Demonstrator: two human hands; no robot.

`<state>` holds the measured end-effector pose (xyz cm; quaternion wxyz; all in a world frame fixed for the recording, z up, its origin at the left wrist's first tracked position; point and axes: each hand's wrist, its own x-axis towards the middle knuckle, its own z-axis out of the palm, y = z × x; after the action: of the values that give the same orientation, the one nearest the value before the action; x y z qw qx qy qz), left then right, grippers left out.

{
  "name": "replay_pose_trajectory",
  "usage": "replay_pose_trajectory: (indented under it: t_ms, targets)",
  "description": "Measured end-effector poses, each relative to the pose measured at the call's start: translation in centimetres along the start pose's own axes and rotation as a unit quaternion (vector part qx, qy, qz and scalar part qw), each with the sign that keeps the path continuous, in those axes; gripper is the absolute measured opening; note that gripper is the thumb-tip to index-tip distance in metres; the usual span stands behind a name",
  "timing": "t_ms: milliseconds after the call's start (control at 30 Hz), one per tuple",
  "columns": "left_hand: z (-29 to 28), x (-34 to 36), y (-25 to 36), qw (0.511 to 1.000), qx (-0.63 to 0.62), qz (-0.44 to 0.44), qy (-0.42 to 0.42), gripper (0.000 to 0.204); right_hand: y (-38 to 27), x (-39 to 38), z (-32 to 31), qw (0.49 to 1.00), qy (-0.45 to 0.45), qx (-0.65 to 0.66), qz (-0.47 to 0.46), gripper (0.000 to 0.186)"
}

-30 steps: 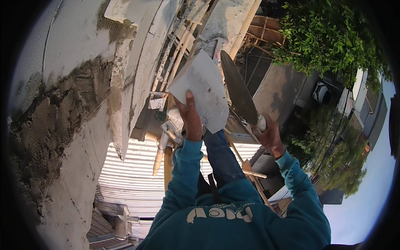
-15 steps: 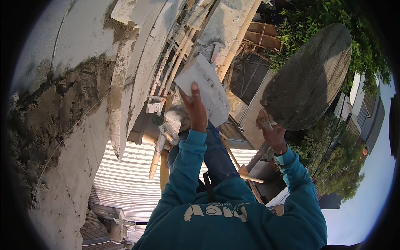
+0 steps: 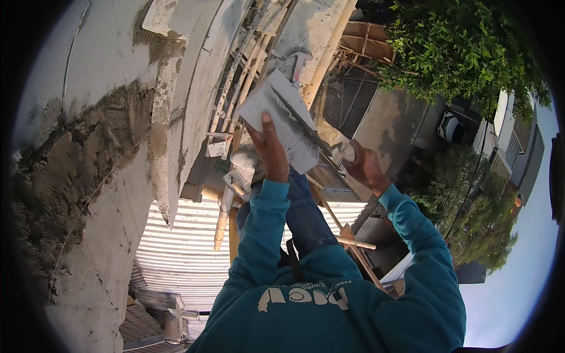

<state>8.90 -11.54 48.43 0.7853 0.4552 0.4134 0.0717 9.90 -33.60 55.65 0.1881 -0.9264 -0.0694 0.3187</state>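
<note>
My left hand grips a pale grey rectangular slab from its near left side, the thumb lying on its upper face. In my right hand is the pale handle of a trowel, fingers wrapped round it. The trowel's dark blade is turned nearly edge-on and lies across the slab, at or against its surface. Whether any mortar sits on the blade cannot be made out.
A wall with rough wet mortar and a thin string rises at left. Bamboo poles and a plank run ahead. Below are a corrugated roof and a paved yard; a leafy tree stands at right.
My right hand has moved left and up, bringing the trowel from the right over to the slab. Its blade has turned from broadside to edge-on. The left hand has shifted slightly left with the slab.
</note>
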Motion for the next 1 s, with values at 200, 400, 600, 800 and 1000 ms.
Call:
replay_pose_trajectory:
  t_ms: [200,400,600,800,1000]
  targets:
    - [0.5,-0.4,0.3,0.999,-0.028,-0.032,-0.004,0.083,0.6,0.1,0.3,0.987,0.133,0.069,-0.059,0.03]
    - [0.4,0.1,0.3,0.999,0.007,-0.052,0.006,0.088,0.5,1.5,-0.1,0.995,-0.019,-0.067,0.074,0.036]
    - [-1.0,-0.2,0.3,0.999,0.018,-0.033,0.023,0.088,-0.9,1.0,0.4,0.973,0.143,0.176,-0.049,0.033]
    - [-2.3,0.5,0.5,1.0,0.003,-0.001,0.001,0.081,-3.7,3.8,0.8,0.998,-0.016,0.053,0.027,0.039]
    - [-1.7,0.0,0.7,1.0,-0.001,-0.018,0.012,0.081,-4.9,2.6,0.1,0.933,0.157,0.322,-0.023,0.029]
